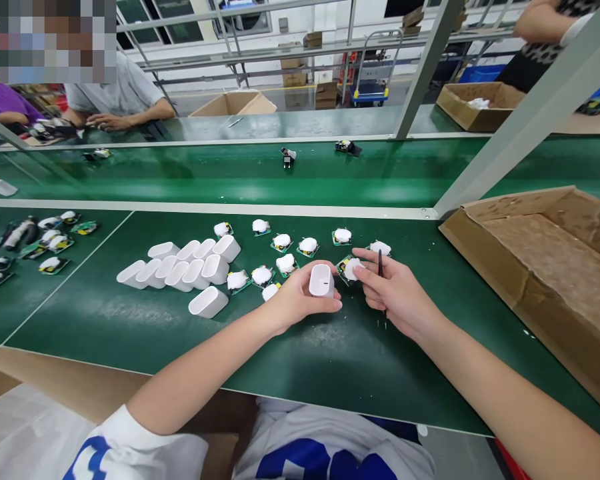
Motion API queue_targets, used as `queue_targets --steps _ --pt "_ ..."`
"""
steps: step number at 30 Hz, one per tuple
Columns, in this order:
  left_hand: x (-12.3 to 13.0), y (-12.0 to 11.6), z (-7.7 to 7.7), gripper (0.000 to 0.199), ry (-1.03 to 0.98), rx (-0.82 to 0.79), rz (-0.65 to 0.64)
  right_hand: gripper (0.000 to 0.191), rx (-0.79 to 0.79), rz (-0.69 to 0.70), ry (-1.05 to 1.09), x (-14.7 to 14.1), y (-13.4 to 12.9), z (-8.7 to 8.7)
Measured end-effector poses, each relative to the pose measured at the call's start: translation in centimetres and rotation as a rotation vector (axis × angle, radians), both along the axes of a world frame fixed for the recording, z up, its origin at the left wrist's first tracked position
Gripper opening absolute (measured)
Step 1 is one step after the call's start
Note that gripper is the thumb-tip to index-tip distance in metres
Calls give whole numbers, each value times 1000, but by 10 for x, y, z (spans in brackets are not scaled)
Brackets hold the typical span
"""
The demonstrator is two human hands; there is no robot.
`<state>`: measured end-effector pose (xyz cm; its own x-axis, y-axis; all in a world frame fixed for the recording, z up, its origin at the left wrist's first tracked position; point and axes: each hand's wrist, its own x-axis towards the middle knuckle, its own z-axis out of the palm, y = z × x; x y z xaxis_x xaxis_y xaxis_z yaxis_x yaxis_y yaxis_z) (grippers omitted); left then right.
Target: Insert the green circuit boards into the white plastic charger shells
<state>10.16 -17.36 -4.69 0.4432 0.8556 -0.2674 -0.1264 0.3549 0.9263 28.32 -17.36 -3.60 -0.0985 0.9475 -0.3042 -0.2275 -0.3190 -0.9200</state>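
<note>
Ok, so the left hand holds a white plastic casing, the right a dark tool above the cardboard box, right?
No: the head view shows the right hand above the green conveyor belt, not the box. The rest stands.

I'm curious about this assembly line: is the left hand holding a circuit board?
No, the left hand grips a white plastic casing instead.

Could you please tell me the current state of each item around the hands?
Left hand, closed around the casing
White charger casing, held upright
Right hand, pinching the tweezers
Dark tweezers, held upright
White-topped circuit board, touched by the right hand
Loose casings, lying on their sides on the belt
Cardboard box, open
</note>
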Motion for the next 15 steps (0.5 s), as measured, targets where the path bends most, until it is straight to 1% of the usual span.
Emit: queue_targets --steps 2,5,8,11,13,15 --pt "0 0 -1 55 -46 -22 11 48 97 11 -175 2 1 -3" --pt "1 0 1 55 -107 -46 53 30 234 86 -450 4 4 -9" --pt "0 0 5 53 -151 -59 69 19 334 124 -578 5 7 -14" --pt "0 1 4 52 -59 -19 112 20 439 123 -748 9 12 -11" --pt "-1 3 2 55 30 4 163 23 533 99 -877 15 15 -4" --pt "-1 4 1 59 82 5 202 26 600 142 -934 21 16 4"
